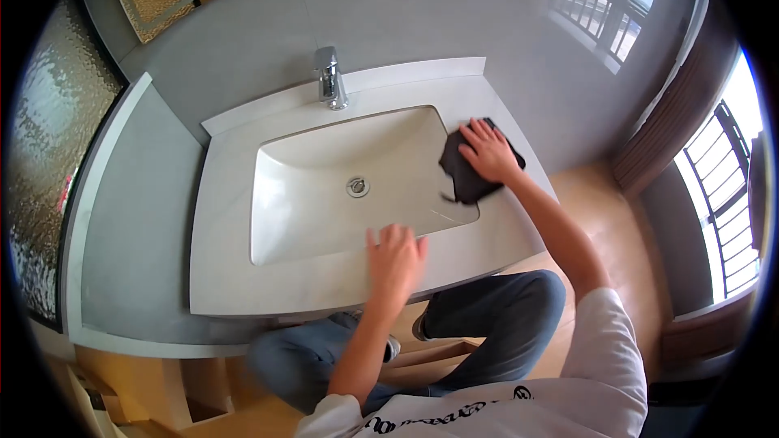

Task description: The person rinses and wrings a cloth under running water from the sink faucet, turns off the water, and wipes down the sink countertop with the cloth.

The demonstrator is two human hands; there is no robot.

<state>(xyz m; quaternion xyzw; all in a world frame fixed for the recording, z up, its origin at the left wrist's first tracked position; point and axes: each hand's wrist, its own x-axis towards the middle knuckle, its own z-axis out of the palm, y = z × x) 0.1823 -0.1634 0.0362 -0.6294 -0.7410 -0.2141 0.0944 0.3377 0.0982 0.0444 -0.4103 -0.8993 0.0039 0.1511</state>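
Observation:
My right hand (489, 152) lies flat on a black cloth (471, 182), pressing it against the right side of the white countertop (223, 276). The cloth reaches over the right rim of the sink basin (308, 219), and its lower left edge is slightly blurred. At the front rim of the basin, my left hand (396, 259) is open, with its fingers apart and nothing in them. It is a little blurred by motion, and I cannot tell whether it touches the counter.
A chrome faucet (331, 81) stands behind the basin, and a metal drain (358, 186) sits in its bottom. A low grey partition (134, 219) borders the counter on the left. Bent knees in jeans (503, 308) are below the front edge. A curtain (661, 130) hangs at right.

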